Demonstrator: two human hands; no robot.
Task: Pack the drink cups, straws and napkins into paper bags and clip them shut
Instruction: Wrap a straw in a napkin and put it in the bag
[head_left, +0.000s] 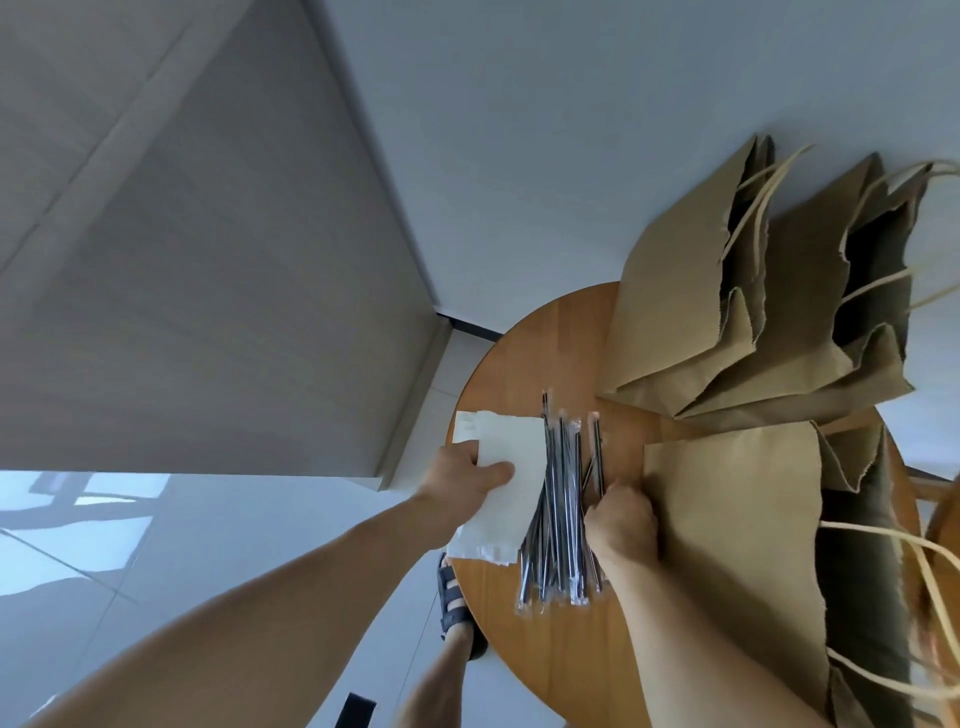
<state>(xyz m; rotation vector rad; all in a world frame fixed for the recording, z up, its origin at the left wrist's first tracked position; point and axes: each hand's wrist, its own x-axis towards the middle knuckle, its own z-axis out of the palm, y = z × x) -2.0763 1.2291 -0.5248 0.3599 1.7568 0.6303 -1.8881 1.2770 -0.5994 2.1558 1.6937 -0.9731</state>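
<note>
On the round wooden table (524, 364) lies a pile of wrapped dark straws (558, 499). My left hand (462, 475) grips a stack of white napkins (506, 499) at the table's left edge, thumb on top. My right hand (621, 519) has its fingers curled on the right side of the straw pile, next to the near brown paper bag (737, 530), which stands open. No drink cups or clips are in view.
Two more open brown paper bags (691, 291) with twine handles stand at the back right of the table. A grey cabinet (208, 260) rises on the left. My sandalled foot (454, 603) is on the pale tiled floor under the table's edge.
</note>
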